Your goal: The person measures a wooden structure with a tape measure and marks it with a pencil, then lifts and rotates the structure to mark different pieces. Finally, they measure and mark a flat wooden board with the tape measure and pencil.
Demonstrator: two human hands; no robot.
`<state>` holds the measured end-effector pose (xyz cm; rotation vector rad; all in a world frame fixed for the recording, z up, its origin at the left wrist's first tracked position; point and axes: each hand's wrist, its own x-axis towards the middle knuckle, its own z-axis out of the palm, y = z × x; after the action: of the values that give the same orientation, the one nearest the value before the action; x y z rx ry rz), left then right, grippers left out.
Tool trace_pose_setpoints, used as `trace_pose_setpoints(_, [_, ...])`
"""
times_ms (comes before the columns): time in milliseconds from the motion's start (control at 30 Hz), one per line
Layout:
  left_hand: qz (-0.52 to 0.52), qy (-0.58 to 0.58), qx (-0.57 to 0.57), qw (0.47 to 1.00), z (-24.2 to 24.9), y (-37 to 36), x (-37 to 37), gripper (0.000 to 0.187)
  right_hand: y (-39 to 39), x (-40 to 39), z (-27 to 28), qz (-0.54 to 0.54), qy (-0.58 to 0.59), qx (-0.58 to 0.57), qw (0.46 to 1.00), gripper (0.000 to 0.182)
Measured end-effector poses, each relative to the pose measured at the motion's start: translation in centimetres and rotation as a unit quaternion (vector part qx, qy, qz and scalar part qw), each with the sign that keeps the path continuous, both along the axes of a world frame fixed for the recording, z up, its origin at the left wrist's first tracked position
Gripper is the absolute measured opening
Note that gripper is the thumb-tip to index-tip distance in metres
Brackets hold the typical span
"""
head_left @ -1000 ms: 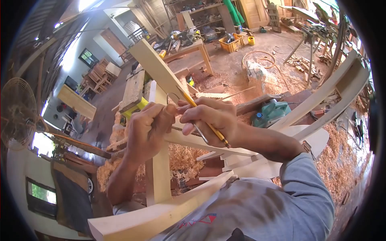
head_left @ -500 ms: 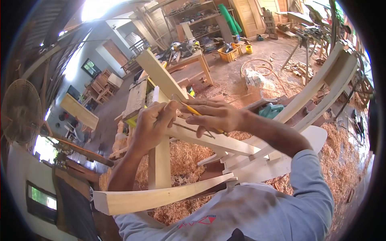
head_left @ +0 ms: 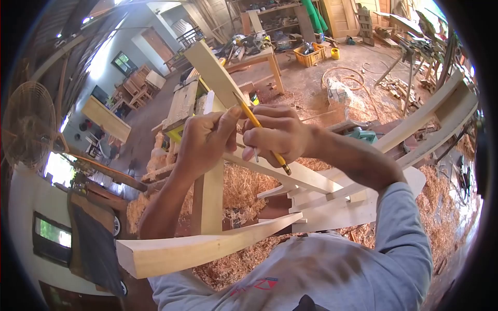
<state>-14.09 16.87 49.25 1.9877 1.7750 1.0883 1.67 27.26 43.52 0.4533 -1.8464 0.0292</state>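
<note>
My right hand (head_left: 277, 132) is closed with a yellow pencil (head_left: 250, 115) in its fingers; the pencil's tip points up and left, its dark end down and right. A short bit of a thin metal rod (head_left: 256, 154) shows below those fingers. Beside it, my left hand (head_left: 210, 137) is a fist with the thumb on top, near the pencil's upper part. What lies inside that fist is hidden. Both hands are above a pale wooden frame, with an upright post (head_left: 211, 202) and a slanting rail (head_left: 306, 180) beneath them.
A curved wooden piece (head_left: 207, 249) crosses close to my body. Long curved rails (head_left: 423, 116) stick out at the right. Wood shavings (head_left: 241, 194) cover the floor. A tall board (head_left: 215, 72) rises behind my hands; a fan (head_left: 28, 124) stands at left.
The pencil has swung steeper, its tip now higher. My right-hand fingers, earlier stretched out, have curled in. The thin rod shows less below them, and the view has shifted slightly.
</note>
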Motion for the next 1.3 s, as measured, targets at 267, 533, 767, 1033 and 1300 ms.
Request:
trace_pose_setpoints(267, [-0.001,-0.029,0.011,1.000,-0.5,0.7,-0.3,0.052,-2.5,-0.8,-0.5,0.037,0.034,-0.351,0.935,0.031])
trace_pose_setpoints(533, [0.005,-0.011,-0.003,1.000,0.2,0.4,0.4,0.047,-5.2,-1.9,1.8,0.167,0.092,-0.673,0.714,0.048])
trace_pose_setpoints(767, [-0.001,-0.016,-0.009,1.000,0.4,0.4,0.1,0.047,-5.3,-0.8,1.8,0.203,0.062,-0.685,0.697,0.043])
trace_pose_setpoints(1033, [-0.116,-0.080,-0.069,0.988,0.3,-0.6,-1.7,0.037,-2.2,4.8,-3.0,0.034,0.039,-0.367,0.929,0.034])
trace_pose_setpoints(1300, [-0.152,-0.017,0.006,0.988,-0.5,-0.6,-2.3,0.026,1.1,5.9,-0.4,-0.228,-0.016,0.360,0.904,0.045])
